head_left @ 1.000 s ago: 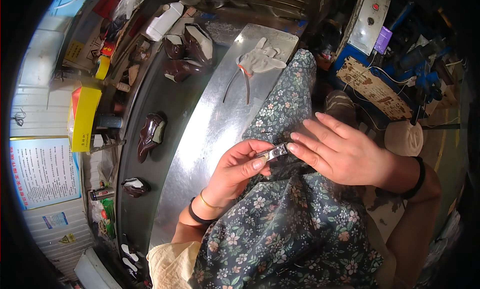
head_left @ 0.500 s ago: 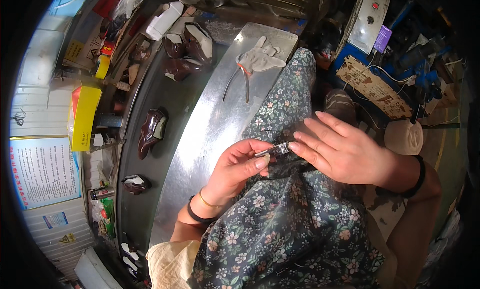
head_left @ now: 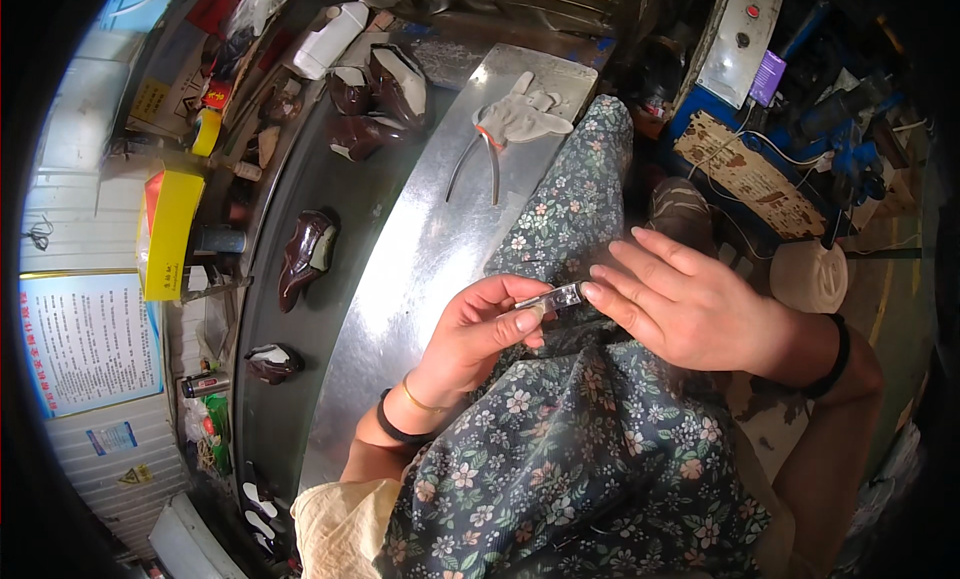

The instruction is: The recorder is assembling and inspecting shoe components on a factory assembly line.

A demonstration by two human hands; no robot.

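A small metal nail clipper (head_left: 558,298) is pinched between the thumb and fingers of my left hand (head_left: 490,324). Its end meets a fingertip of my right hand (head_left: 680,304), whose fingers stretch out toward it, slightly apart. The exact contact between clipper and nail is too small to make out. Both hands are above my lap, over a dark floral apron (head_left: 540,449).
To the left, a metal ledge (head_left: 400,269) carries pale work gloves (head_left: 525,114) and pliers (head_left: 480,159). Beyond it, glossy brown shoe parts (head_left: 308,259) lie on a dark belt (head_left: 340,204). A blue machine (head_left: 690,119) stands at the right.
The nail clipper has turned slightly at the right fingertip, and its top surface shows more. Both hands have stayed nearly in place.
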